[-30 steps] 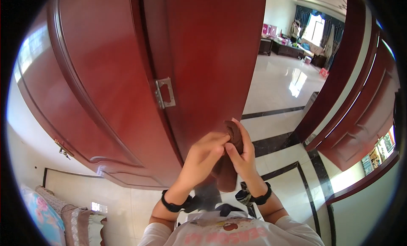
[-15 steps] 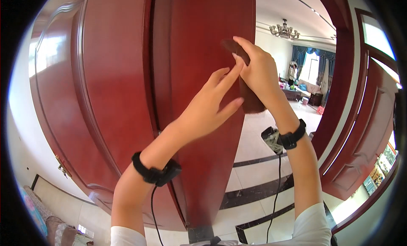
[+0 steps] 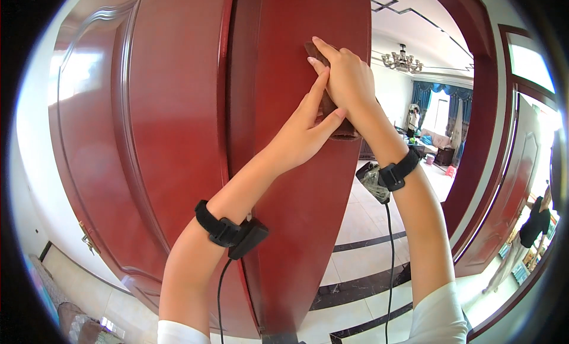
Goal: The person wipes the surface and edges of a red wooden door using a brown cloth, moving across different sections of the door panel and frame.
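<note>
My right hand (image 3: 349, 77) is wrapped over a dark brown cloth (image 3: 344, 130) against the red wooden panel (image 3: 296, 225) in front of me. A narrow end of the cloth sticks out above its fingers, and a wider end shows below the palm. Just left of it, my left hand (image 3: 299, 130) has its fingers stretched upward and the thumb apart. Its fingertips meet the cloth beside the right hand. Part of the cloth is hidden behind both hands.
A large red door (image 3: 172, 136) with a handle (image 3: 89, 237) stands at left. Beyond the panel's right edge lies a room with a chandelier (image 3: 403, 59) and a sofa (image 3: 435, 139). Another person (image 3: 535, 222) is at far right. Cables (image 3: 388, 255) hang from my wrist devices.
Both hands and the cloth are higher and slightly to the left. The cloth's lower end shows less. A person has come into view at far right, and the view has shifted slightly.
</note>
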Motion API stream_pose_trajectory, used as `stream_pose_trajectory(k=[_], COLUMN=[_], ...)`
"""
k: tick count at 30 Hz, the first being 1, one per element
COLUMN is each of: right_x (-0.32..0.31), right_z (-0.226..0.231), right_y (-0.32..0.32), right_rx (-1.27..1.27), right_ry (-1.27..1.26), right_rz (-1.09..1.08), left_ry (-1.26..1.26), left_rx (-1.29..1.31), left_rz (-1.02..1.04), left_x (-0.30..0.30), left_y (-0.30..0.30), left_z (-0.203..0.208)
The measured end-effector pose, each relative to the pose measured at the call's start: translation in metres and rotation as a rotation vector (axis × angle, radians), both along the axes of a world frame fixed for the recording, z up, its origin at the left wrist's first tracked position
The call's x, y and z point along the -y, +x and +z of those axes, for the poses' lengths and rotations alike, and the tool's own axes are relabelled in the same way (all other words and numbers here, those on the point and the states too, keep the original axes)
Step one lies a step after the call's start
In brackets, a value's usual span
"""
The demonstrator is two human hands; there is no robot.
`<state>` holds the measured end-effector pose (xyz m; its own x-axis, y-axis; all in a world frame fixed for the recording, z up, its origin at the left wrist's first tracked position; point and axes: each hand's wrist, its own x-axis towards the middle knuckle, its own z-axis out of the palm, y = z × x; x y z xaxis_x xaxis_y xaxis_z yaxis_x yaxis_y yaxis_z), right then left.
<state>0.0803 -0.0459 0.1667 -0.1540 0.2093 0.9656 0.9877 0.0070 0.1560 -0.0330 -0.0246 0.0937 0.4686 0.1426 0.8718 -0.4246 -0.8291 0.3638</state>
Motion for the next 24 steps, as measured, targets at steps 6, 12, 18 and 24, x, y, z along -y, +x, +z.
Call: stream_pose_trajectory(k=[6,12,18,24], right_x=[-0.02,-0.041,-0.026,-0.017], right_z=[0.013,0.0,-0.019,-0.04], right_y=[0.006,-0.023,-0.033,-0.019], right_rx=[0.027,0.099,0.181,0.221], right_ry=[0.138,0.157,0.007,-0.039], right_rz=[0.004,-0.057,-0.092,-0.173], left_ry=[0.225,0.364,0.621,0.607], left_rx=[-0.029,0.171,0.195,0.156], left_rz=[0.376,0.787,0.92,0.868], left_x=[-0.014,-0.019,-0.024,-0.029], left_y=[-0.025,-0.041,-0.044,-0.023], left_z=[0.004,-0.008,-0.008,-0.008])
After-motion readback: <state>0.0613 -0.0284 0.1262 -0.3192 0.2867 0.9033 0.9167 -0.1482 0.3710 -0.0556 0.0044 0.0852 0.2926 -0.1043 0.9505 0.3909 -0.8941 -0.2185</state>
